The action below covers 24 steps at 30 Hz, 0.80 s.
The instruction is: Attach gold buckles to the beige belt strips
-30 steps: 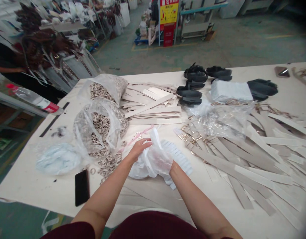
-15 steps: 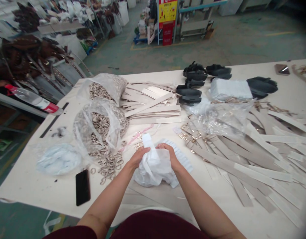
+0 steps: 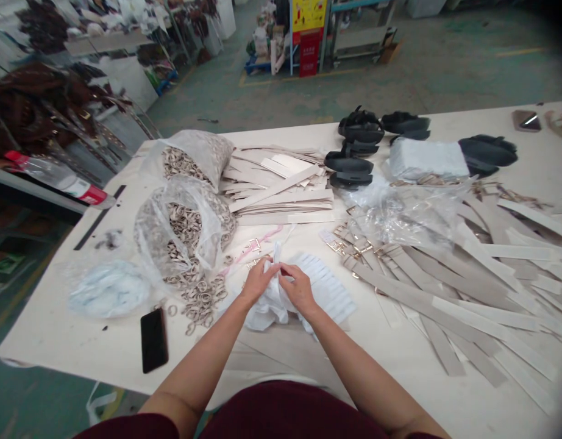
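Observation:
Thin white plastic bag [image 3: 268,310] hangs crumpled between my two hands over the table. My left hand [image 3: 259,281] pinches its upper part, fingers closed. Close against it, my right hand [image 3: 298,289] grips the same bag, thumb and fingers pressed together. A narrow twist of the white film sticks up between the fingertips. Just right of the bag lies a sheet with pale ribbed strips [image 3: 329,286], partly under it. Beyond my hands are metal buckles [image 3: 254,245] by a pink ribbon. What the bag contains, if anything, is hidden.
At left stand clear bags of beige loops [image 3: 184,228], with loose loops [image 3: 201,302] spilled beside them and a black phone [image 3: 153,340]. Flat beige strips [image 3: 281,183] are stacked behind. Belt straps with buckles [image 3: 422,286] spread across the right. Black rolls [image 3: 352,161] sit at the back.
My hands have drawn together at the top of the bag. The flat white folded part that stuck up is now a thin twist, and more of the ribbed sheet shows.

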### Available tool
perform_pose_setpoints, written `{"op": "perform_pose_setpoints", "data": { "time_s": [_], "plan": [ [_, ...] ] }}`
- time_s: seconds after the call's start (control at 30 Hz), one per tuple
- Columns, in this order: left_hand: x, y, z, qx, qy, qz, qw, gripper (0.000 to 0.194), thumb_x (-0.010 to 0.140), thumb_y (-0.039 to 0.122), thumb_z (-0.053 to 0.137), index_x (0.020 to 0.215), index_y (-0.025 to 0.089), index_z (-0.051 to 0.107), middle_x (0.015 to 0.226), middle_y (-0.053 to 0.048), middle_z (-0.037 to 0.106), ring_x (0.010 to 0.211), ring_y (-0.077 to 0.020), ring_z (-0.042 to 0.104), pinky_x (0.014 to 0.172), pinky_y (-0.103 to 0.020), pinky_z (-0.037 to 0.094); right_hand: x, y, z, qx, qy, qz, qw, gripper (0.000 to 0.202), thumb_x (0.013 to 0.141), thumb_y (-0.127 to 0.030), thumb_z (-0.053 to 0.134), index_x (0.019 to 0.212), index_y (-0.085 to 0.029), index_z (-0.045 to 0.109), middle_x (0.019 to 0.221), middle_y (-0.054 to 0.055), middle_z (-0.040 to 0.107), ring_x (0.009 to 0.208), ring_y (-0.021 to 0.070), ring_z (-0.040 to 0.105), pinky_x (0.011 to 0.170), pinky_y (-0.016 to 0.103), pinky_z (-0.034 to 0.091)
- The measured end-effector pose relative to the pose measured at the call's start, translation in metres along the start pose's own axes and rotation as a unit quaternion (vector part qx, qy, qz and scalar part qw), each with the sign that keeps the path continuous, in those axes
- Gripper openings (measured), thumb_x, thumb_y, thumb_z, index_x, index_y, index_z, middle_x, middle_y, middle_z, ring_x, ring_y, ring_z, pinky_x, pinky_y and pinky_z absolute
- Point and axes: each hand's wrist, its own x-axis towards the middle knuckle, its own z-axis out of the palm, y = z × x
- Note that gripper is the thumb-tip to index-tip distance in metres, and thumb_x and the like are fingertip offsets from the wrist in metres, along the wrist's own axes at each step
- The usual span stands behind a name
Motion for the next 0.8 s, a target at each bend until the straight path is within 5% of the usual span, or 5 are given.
{"op": "perform_pose_setpoints", "data": {
  "time_s": [0.07,0.2,0.37,0.63,0.8],
  "plan": [
    [-0.001,-0.006,0.007,-0.018,0.006,-0.009,1.0,0.031,0.078,0.048,0.059,0.073,0.017,0.057,0.071,0.002,0.057,0.071,-0.0141,0.051,0.068,-0.024,0.038,-0.001,0.0,0.002,-0.091,0.017,-0.035,0.995,0.032,0.082,-0.025,0.05,0.11,-0.02,0.064,0.091,0.005,0.063,0.082,0.016,0.058,0.082,0.031,0.046],
    [-0.002,-0.024,0.025,-0.169,-0.038,-0.113,0.978,0.038,0.073,0.052,0.061,0.068,0.016,0.051,0.059,0.005,0.047,0.056,-0.0101,0.042,0.055,-0.022,0.033,-0.001,0.006,0.005,-0.143,0.028,0.004,0.989,0.027,0.082,-0.026,0.05,0.104,-0.02,0.066,0.087,0.005,0.062,0.075,0.015,0.057,0.075,0.029,0.047],
    [-0.004,-0.036,0.036,-0.199,-0.053,-0.138,0.969,0.036,0.069,0.049,0.066,0.075,0.016,0.052,0.059,0.007,0.045,0.051,-0.0076,0.039,0.051,-0.019,0.031,0.004,0.025,-0.005,-0.189,0.073,0.019,0.979,0.03,0.078,-0.03,0.057,0.102,-0.016,0.066,0.101,0.012,0.06,0.099,0.0232,0.053,0.091,0.039,0.043],
    [0.003,-0.013,0.051,-0.229,-0.037,-0.137,0.963,0.035,0.065,0.043,0.07,0.084,0.015,0.062,0.066,0.003,0.058,0.058,-0.0105,0.05,0.058,-0.022,0.039,0.006,0.029,-0.013,0.092,0.073,0.136,0.984,0.031,0.077,-0.037,0.058,0.099,-0.017,0.063,0.093,0.005,0.067,0.086,0.018,0.06,0.081,0.031,0.048],
    [0.003,-0.003,0.05,-0.174,-0.062,-0.124,0.975,0.03,0.071,0.044,0.064,0.081,0.016,0.06,0.065,0.004,0.055,0.057,-0.0097,0.047,0.057,-0.021,0.037,0.0,0.032,-0.012,0.309,0.089,0.233,0.918,0.034,0.07,-0.04,0.064,0.095,-0.017,0.062,0.086,0.004,0.07,0.081,0.0196,0.063,0.075,0.032,0.05]
  ]
}}
